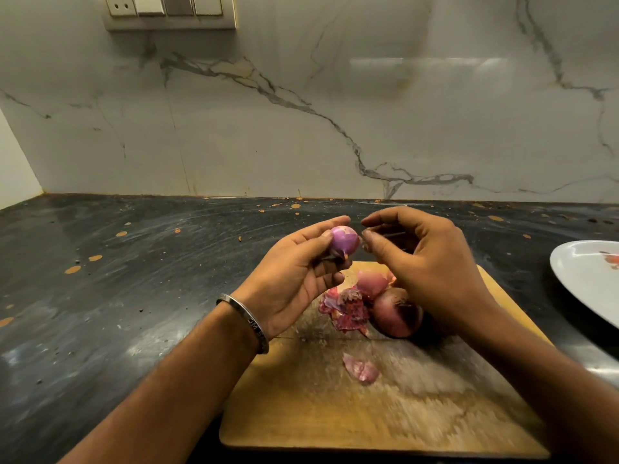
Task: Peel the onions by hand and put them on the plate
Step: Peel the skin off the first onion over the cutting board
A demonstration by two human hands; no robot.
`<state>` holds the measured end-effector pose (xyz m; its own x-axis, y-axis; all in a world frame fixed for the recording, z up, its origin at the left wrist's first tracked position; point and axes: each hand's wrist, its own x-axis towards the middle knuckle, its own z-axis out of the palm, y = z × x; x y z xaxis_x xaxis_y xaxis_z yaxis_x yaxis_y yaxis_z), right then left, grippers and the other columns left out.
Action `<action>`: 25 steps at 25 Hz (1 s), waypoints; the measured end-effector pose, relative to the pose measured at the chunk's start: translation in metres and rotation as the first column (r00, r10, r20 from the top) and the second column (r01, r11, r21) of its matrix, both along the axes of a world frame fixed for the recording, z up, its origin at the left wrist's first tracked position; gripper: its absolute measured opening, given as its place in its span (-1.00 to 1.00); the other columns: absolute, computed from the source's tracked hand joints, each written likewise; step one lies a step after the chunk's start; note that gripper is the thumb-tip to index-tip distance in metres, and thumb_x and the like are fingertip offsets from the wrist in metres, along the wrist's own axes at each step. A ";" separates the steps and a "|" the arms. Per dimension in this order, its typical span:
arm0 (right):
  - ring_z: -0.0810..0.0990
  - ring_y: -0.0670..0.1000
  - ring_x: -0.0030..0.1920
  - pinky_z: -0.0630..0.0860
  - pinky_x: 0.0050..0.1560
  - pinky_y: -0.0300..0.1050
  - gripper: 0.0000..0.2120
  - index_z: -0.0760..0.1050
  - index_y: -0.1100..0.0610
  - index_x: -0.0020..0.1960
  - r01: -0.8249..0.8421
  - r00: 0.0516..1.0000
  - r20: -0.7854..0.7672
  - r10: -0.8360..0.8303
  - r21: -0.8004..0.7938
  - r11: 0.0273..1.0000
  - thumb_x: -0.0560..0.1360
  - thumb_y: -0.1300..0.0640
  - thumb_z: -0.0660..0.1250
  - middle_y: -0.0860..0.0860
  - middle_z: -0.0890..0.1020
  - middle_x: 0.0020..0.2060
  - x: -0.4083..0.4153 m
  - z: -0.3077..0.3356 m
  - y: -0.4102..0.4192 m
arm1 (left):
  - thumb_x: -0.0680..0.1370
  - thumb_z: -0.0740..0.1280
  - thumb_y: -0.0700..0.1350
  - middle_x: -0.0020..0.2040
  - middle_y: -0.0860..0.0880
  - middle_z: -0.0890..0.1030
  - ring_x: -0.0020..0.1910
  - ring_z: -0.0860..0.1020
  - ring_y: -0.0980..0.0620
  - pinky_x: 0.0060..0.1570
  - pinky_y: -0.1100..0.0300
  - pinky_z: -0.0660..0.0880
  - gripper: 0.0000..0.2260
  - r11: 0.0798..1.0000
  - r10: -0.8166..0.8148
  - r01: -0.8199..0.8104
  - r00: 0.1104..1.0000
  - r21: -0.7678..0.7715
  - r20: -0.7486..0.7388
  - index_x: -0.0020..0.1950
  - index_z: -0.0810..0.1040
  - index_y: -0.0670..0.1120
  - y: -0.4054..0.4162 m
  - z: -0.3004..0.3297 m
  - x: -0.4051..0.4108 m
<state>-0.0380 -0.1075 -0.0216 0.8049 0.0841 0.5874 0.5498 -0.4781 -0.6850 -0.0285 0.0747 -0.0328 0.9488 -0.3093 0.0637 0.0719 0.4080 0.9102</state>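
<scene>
My left hand (294,276) holds a small purple onion (344,241) between thumb and fingers, above the far edge of the wooden cutting board (385,406). Most of its skin is off, and a stub hangs at its lower end. My right hand (422,262) is just right of the onion, fingertips curled close to it and holding nothing that I can see. An unpeeled red onion (397,313) lies on the board under my right hand, beside a pile of torn skins (348,308). The white plate (582,279) sits at the right edge, partly out of view.
One loose piece of skin (361,368) lies mid-board. The dark countertop (134,279) is speckled with orange spots and runs back to a marble wall (301,112). A switch panel (169,10) is mounted on the wall at top left.
</scene>
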 end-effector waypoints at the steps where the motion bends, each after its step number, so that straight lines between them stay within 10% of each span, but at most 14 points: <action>1: 0.69 -0.21 -0.07 0.62 -0.04 -0.30 -0.81 0.65 0.02 0.13 -0.031 1.000 -0.006 0.031 0.032 0.999 0.52 0.10 0.45 -0.13 0.71 -0.11 -0.001 0.001 0.000 | 0.58 0.28 -0.15 0.05 -0.16 0.64 -0.19 0.57 0.04 -0.26 0.25 0.55 -0.70 1.000 0.002 -0.002 1.000 0.016 0.015 0.30 0.56 -0.12 0.000 -0.001 -0.001; 25: 0.72 -0.14 -0.07 0.66 0.00 -0.14 -0.78 0.70 0.12 0.09 -0.109 0.993 -0.042 0.112 0.079 0.991 0.45 0.11 0.50 -0.05 0.75 -0.10 -0.002 0.002 -0.001 | 0.48 0.32 -0.08 -0.05 -0.17 0.66 -0.22 0.63 0.04 -0.22 0.27 0.61 -0.64 1.000 -0.018 0.018 0.999 -0.016 0.040 0.23 0.58 -0.18 0.001 -0.001 -0.001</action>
<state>-0.0396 -0.1085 -0.0197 0.8198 0.1303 0.5576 0.5630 -0.3613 -0.7433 -0.0292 0.0756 -0.0337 0.9397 -0.3250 0.1067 0.0429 0.4216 0.9058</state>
